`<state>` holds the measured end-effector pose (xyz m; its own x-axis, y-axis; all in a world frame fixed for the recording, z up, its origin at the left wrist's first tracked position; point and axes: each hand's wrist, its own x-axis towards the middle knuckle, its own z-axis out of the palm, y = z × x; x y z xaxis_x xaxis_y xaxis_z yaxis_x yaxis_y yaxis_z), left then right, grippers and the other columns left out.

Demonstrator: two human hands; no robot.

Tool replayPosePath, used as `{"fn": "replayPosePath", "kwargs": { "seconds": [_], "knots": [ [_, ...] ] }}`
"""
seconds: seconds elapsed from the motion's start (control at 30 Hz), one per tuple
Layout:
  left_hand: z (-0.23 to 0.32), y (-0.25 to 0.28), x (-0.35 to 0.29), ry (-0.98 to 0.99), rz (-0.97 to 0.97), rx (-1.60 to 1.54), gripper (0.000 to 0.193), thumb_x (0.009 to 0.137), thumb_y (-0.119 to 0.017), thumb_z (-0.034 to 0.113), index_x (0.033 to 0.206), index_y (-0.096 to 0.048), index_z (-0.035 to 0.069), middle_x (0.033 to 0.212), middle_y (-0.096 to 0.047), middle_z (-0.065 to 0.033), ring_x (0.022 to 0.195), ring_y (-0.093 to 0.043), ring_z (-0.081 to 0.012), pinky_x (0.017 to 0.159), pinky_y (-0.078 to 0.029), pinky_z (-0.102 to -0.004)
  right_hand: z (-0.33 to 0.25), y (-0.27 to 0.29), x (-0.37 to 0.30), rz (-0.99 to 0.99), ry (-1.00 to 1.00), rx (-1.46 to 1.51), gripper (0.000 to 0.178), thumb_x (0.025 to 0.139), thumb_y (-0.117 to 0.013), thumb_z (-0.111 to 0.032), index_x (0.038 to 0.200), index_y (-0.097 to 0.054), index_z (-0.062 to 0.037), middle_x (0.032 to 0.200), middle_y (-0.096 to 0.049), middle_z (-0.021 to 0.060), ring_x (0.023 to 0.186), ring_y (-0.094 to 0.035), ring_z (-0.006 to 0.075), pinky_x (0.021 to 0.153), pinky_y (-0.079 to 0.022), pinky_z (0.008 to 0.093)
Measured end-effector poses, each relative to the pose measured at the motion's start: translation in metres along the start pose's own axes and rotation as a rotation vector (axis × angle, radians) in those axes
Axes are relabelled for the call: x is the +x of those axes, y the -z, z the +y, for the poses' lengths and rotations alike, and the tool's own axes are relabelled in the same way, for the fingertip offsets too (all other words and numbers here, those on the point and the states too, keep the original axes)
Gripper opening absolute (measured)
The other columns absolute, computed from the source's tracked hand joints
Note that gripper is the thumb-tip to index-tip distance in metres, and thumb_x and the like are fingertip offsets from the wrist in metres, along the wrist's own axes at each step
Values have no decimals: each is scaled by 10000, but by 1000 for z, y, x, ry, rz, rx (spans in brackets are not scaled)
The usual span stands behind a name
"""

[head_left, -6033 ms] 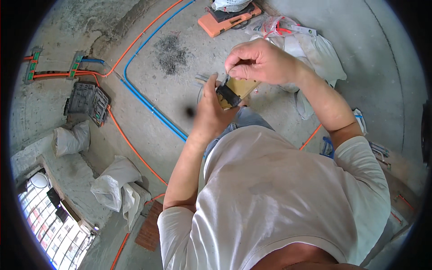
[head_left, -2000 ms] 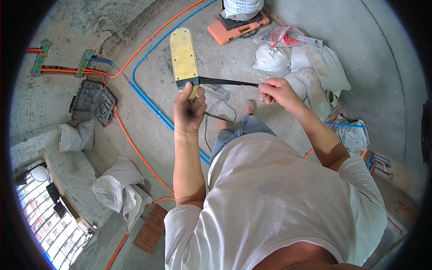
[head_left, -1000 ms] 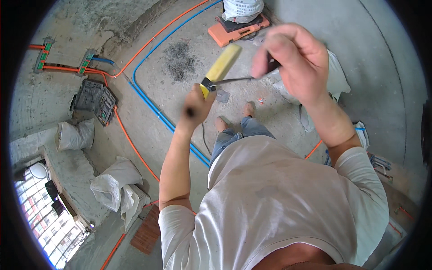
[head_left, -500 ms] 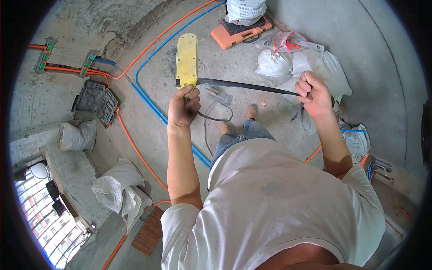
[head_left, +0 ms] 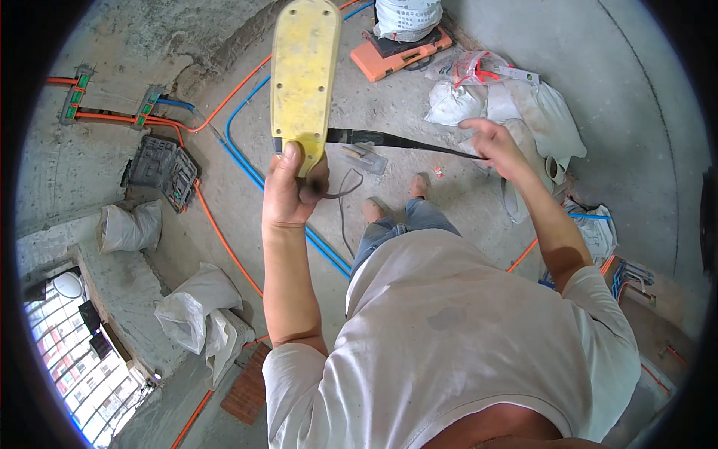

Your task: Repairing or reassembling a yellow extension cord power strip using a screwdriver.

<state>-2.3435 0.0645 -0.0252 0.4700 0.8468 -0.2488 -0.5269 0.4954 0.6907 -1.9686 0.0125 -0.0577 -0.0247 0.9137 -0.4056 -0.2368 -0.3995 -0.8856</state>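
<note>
My left hand (head_left: 290,188) grips the lower end of a long yellow tool body (head_left: 304,71) and holds it raised toward the camera. A thin black strap or cable (head_left: 396,141) runs from the yellow tool to the right, where my right hand (head_left: 493,144) pinches its far end. A dark loop of cord (head_left: 342,188) hangs below my left hand. My feet stand on the concrete floor below.
Orange conduit (head_left: 217,232) and blue conduit (head_left: 247,161) run across the concrete floor. An orange tool case (head_left: 400,56) lies ahead, with white sacks (head_left: 493,101) to the right. A black crate (head_left: 161,168) and more white bags (head_left: 198,314) lie to the left.
My left hand has raised the yellow tool closer to the camera. My right hand has moved slightly inward along the black strap, still pulling it taut.
</note>
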Motion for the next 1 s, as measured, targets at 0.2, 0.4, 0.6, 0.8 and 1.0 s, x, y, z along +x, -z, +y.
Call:
{"fn": "replayPosePath", "kwargs": {
  "seconds": [0.2, 0.4, 0.6, 0.8, 1.0],
  "knots": [
    [-6, -8, -7, -38, -1, 106, 496, 884, -594, 439, 1132, -497, 21, 785, -533, -81, 403, -310, -43, 354, -249, -176, 14, 7, 31, -274, 216, -982, 248, 838, -692, -267, 869, -692, -21, 647, -576, 0, 622, -478, 50, 562, -410, 262],
    [-30, -51, -11, -119, -359, 817, 693, 787, -735, 274, 1316, -380, 1, 792, -591, -84, 620, -568, -184, 534, -461, -301, -34, 11, 130, -321, 382, -1159, 273, 908, -564, -281, 778, -619, -47, 655, -603, 20, 610, -536, 114, 584, -439, 313],
    [-31, -67, -18, -174, -264, 1577, 885, 762, -751, 181, 1409, -177, -4, 779, -603, -247, 712, -608, -422, 623, -491, -442, -162, -74, 123, 15, 1118, -1664, 158, 851, -620, -174, 778, -646, -37, 706, -655, 99, 626, -652, 216, 548, -502, 311],
    [-44, -25, 11, -127, 4, 1732, 688, 831, -653, 343, 1306, -326, -33, 788, -621, -281, 786, -614, -448, 683, -482, -494, -211, -114, 59, 101, 1589, -1392, 135, 813, -641, -196, 795, -677, -68, 703, -645, 92, 597, -623, 268, 526, -479, 355],
    [-36, 5, 41, 105, 201, 1797, 557, 822, -635, 389, 1104, -468, -61, 898, -637, -278, 861, -625, -427, 761, -497, -472, -200, -107, 8, 76, 1408, -1783, 204, 830, -626, -250, 874, -654, -54, 670, -624, 54, 611, -622, 225, 545, -500, 335]
  ]
}}
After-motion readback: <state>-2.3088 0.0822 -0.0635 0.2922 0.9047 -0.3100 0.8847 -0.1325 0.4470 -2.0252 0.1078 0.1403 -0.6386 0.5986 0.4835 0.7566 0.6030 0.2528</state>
